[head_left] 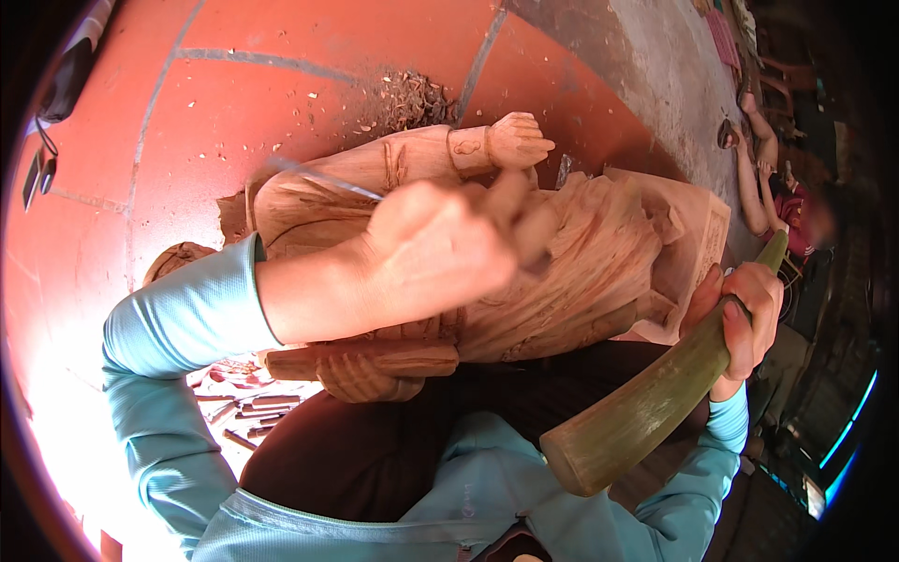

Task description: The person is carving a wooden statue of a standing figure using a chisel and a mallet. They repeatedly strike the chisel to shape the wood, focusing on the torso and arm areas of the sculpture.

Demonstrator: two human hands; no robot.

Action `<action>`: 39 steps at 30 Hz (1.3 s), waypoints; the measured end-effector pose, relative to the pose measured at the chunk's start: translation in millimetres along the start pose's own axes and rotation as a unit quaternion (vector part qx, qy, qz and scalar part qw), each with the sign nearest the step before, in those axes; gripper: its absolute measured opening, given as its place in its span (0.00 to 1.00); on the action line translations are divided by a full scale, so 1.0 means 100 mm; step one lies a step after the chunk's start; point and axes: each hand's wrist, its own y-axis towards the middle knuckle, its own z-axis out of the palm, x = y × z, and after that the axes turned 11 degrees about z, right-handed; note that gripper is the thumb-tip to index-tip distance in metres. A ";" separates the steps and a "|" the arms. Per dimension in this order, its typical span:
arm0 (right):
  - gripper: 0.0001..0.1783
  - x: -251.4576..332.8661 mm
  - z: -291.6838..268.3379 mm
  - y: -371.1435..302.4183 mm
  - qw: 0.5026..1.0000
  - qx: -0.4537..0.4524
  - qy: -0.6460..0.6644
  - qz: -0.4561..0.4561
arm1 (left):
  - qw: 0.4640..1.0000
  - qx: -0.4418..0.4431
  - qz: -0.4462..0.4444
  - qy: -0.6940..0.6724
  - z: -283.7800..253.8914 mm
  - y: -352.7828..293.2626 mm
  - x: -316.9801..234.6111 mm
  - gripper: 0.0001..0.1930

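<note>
A carved wooden statue (581,253) lies on its side across my lap. Its raised carved hand (520,140) points away from me, and another carved hand (361,377) sits at the near side. Over the statue's middle, my left hand (440,239) is closed in a fist, blurred by motion. From it a chisel's thin metal shaft (342,184) sticks out to the upper left; its handle is mostly hidden. At the right, my right hand (744,318) is wrapped round the narrow part of a greenish-brown wooden mallet (637,412), whose thick end hangs toward me, apart from the statue.
Wood shavings (412,101) are heaped on the red tiled floor (253,112) beyond the statue. Several loose tools (267,405) lie at the lower left. A dark object with a cord (70,84) is at the far left. Another person (782,192) sits at the far right.
</note>
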 end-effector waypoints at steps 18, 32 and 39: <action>0.29 -0.33 0.03 -0.26 0.978 0.026 0.146 0.147 | 0.932 -0.271 0.072 -0.229 0.37 0.66 -0.27 0.17; 0.32 -0.36 -0.01 -0.22 0.986 0.034 0.125 0.103 | 0.877 -0.408 0.001 -0.254 0.33 0.70 -0.17 0.18; 0.28 -0.45 0.14 -0.36 0.975 0.084 -0.055 0.198 | 0.873 -0.404 -0.030 -0.271 0.31 0.72 -0.07 0.14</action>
